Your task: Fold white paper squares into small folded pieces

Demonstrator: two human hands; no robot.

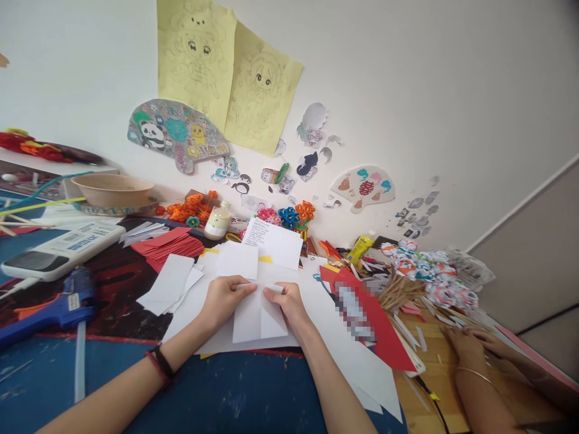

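A creased white sheet of paper (248,322) is between my two hands, over larger white sheets (312,313) on the table. My left hand (228,299) pinches its upper left edge between thumb and fingers. On the other side my right hand (287,304) grips the upper right edge, thumb on top. A vertical crease runs down the middle of the paper. Just beyond my hands lies a small white paper square (237,260), and behind that a sheet with handwriting (274,241). Folded white papers (169,283) rest left of my left hand.
At left are a blue glue gun (67,304), a white power strip (63,247) and a beige bowl (113,188). Red papers (169,248) and a bottle (218,222) stand behind. To the right lie a red sheet (384,325), wooden sticks (400,289) and another person's hands (470,346).
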